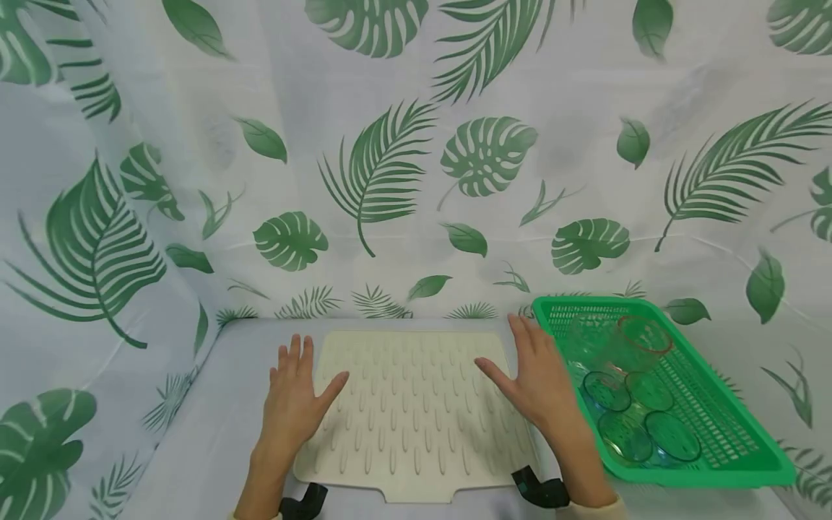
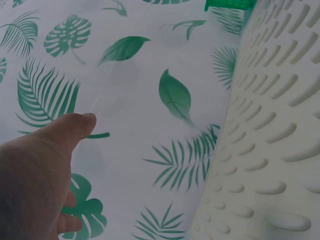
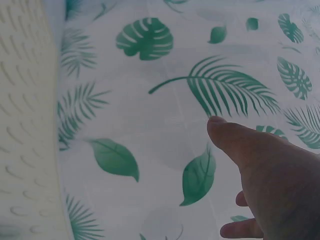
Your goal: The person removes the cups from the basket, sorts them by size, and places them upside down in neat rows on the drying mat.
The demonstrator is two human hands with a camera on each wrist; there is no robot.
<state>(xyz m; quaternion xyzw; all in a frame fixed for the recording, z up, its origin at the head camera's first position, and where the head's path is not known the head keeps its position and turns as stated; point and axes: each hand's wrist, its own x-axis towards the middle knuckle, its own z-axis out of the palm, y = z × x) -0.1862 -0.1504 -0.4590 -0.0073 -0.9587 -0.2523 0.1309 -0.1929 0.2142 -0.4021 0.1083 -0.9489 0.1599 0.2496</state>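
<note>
White table [image 1: 214, 422]; leaf-print sheeting [image 1: 390, 87] behind. Cream board [image 1: 416, 419], 6 o'clock. Left hand [image 1: 292, 404] at its 9, right hand [image 1: 541, 383] its 3, fingers extended. Basket [image 1: 702, 475], 4 o'clock; glasses [image 1: 624, 437] inside, head view only.

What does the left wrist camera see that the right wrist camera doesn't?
Only the left wrist view shows the left hand, with its thumb pointing out, and a bit of green plastic at the top edge, perhaps the basket.

Only the right wrist view shows the right hand.

Both show part of the cream bumpy board and the white leaf-print cloth.
</note>
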